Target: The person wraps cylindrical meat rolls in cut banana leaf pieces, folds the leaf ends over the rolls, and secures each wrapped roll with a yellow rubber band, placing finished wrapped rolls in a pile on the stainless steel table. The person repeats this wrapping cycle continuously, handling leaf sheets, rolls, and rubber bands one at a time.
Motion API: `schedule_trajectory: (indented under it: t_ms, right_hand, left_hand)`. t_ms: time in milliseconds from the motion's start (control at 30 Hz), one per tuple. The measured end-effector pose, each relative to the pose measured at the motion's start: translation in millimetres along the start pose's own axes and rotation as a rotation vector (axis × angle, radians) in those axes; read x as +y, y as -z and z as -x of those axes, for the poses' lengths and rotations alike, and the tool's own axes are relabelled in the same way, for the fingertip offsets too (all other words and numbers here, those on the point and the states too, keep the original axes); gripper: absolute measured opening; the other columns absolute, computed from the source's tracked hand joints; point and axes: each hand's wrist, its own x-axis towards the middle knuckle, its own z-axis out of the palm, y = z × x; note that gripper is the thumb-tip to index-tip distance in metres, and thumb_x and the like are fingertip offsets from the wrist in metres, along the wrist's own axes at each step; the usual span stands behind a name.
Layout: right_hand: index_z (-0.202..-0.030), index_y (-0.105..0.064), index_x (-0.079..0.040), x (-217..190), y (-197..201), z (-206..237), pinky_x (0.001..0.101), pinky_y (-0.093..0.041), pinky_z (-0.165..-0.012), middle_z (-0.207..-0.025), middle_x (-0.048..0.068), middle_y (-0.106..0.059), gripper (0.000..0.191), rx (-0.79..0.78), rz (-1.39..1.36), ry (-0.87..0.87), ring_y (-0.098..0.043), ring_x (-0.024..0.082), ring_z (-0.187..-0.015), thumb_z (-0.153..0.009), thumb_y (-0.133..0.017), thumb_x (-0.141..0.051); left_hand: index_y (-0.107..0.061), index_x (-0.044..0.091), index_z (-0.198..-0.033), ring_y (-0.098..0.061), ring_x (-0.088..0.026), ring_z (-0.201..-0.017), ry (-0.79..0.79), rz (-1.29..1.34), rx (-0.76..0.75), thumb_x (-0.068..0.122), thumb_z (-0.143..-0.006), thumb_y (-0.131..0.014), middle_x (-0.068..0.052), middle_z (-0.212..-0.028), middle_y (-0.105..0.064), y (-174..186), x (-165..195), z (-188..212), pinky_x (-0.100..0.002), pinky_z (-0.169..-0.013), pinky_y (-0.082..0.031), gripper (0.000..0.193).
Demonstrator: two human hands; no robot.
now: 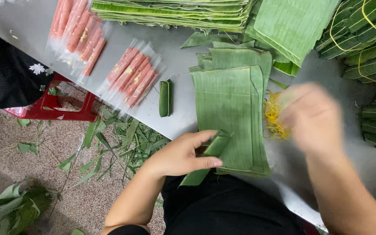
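My left hand (183, 153) grips a rolled green leaf parcel (209, 157) at the near edge of a stack of cut banana leaves (228, 109) on the grey metal table (179, 122). My right hand (312, 116) is blurred with motion, over a tangle of yellow rubber bands (274, 118) to the right of the stack. Whether it holds a band cannot be made out. A finished green wrapped roll (165, 98) lies to the left of the stack.
Pink sausage sticks in clear plastic (132, 75) lie at the table's left, with more of these sticks (80, 31) further back. Folded leaf piles (179, 11) fill the far side, tied bundles (370, 52) the right. A red stool (53, 104) and leaf scraps (122, 139) are on the floor.
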Motion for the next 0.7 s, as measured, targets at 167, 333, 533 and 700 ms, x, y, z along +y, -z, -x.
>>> schedule_trajectory:
  t_ms: [167, 333, 533, 700]
  right_hand:
    - [-0.096, -0.061, -0.009, -59, -62, -9, 0.0339, -0.046, -0.061, -0.088, 0.008, -0.063, 0.008, 0.260, 0.514, 0.290, -0.059, 0.022, -0.069, -0.098, -0.060, -0.017]
    - [-0.120, -0.065, -0.004, -77, -106, 18, 0.0411, -0.056, -0.079, -0.123, 0.015, -0.067, 0.057, -0.498, 0.657, 0.619, -0.068, 0.032, -0.094, -0.079, -0.083, -0.039]
    - [-0.127, -0.063, -0.010, -65, -69, 26, 0.0436, -0.056, -0.071, -0.140, 0.016, -0.054, 0.072, -0.442, 1.025, 0.358, -0.067, 0.036, -0.094, -0.067, -0.087, -0.042]
    - [-0.133, -0.060, -0.012, -51, -58, 39, 0.0454, -0.057, -0.064, -0.146, 0.014, -0.050, 0.086, -0.546, 1.008, 0.117, -0.070, 0.035, -0.094, -0.057, -0.091, -0.037]
  left_hand:
    - [-0.044, 0.015, -0.155, -0.065, -0.014, -0.073, 0.272, -0.318, 0.265, 0.032, -0.083, -0.081, -0.006, -0.093, -0.070, -22, 11, -22, -0.028, -0.071, -0.055, 0.082]
    - [-0.041, 0.012, -0.158, -0.066, -0.008, -0.107, -0.127, 0.377, 0.256, 0.013, -0.088, -0.074, 0.002, -0.124, -0.069, -28, -1, -35, -0.026, -0.096, -0.056, 0.077]
    - [-0.049, 0.011, -0.155, -0.058, -0.005, -0.082, -0.028, 0.028, 0.380, 0.006, -0.081, -0.079, 0.001, -0.100, -0.067, -31, -14, -29, -0.023, -0.073, -0.053, 0.080]
    - [-0.049, 0.009, -0.159, -0.060, -0.004, -0.089, -0.061, 0.190, 0.239, 0.007, -0.086, -0.081, 0.001, -0.107, -0.069, -42, -15, -31, -0.023, -0.078, -0.054, 0.079]
